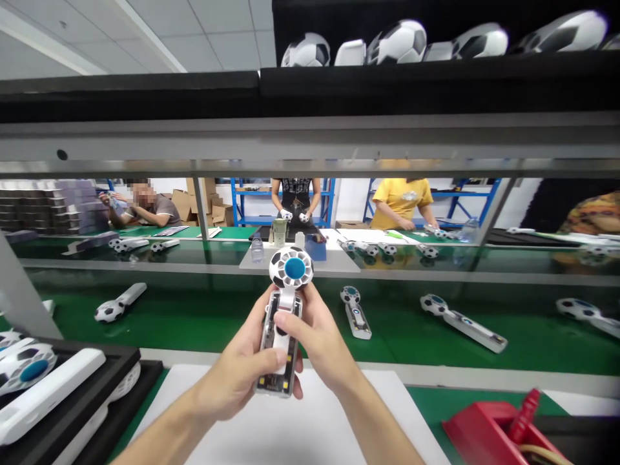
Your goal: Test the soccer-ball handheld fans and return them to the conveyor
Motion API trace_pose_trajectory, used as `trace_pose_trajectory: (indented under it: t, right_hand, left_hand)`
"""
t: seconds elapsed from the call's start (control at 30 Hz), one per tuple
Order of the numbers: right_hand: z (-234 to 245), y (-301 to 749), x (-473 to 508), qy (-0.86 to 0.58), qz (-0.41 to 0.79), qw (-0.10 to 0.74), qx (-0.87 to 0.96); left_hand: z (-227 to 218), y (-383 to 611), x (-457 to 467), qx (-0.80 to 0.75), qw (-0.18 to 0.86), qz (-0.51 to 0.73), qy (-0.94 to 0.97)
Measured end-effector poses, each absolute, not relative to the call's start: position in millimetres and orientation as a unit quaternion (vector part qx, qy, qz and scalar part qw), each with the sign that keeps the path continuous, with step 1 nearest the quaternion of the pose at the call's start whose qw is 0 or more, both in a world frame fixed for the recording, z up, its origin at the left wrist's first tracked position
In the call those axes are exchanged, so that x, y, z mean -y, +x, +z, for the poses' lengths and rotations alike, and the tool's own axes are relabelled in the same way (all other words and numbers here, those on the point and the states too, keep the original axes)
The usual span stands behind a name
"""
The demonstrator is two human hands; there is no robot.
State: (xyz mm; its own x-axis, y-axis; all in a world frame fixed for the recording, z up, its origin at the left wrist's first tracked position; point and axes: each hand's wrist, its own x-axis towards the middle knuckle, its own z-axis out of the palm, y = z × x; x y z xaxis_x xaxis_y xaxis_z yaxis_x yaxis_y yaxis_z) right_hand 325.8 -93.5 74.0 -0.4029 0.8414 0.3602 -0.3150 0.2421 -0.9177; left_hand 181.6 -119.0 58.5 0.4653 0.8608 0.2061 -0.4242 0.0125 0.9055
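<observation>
I hold a small hand-held fan [285, 310] upright over a white mat [285, 426]. Its round head is patterned like a football with a blue centre, and its handle is open, showing the circuit board inside. My left hand [237, 374] wraps the lower handle from the left. My right hand [310, 329] grips the handle from the right, thumb pressing on the white part at its front.
A green conveyor belt [232, 316] runs behind, carrying several similar fans [460, 320]. A black tray [72, 387] with white fan parts sits at left, a red tool holder [498, 429] at lower right. Other people work across the belt. A shelf overhead holds football-shaped parts.
</observation>
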Motion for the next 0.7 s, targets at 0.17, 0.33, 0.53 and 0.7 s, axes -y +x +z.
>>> trace_pose_trajectory:
  t: [0.17,0.33,0.53,0.7]
  right_hand:
    - [75.0,325.1,95.3,-0.256,0.524,0.591,0.558]
    - [76.9,329.5,95.7,-0.243,0.469,0.641,0.557]
    - [79.3,328.4,99.8,-0.238,0.434,0.666,0.557]
    - [82.0,328.5,102.7,-0.252,0.443,0.656,0.556]
  left_hand:
    - [55.3,187.7,123.9,-0.198,0.691,0.428,0.548]
    - [51.0,192.4,129.0,-0.191,0.697,0.409,0.557]
    - [52.0,192.8,133.7,-0.184,0.707,0.403,0.552]
    - [50.9,189.6,135.5,-0.180,0.712,0.374,0.567]
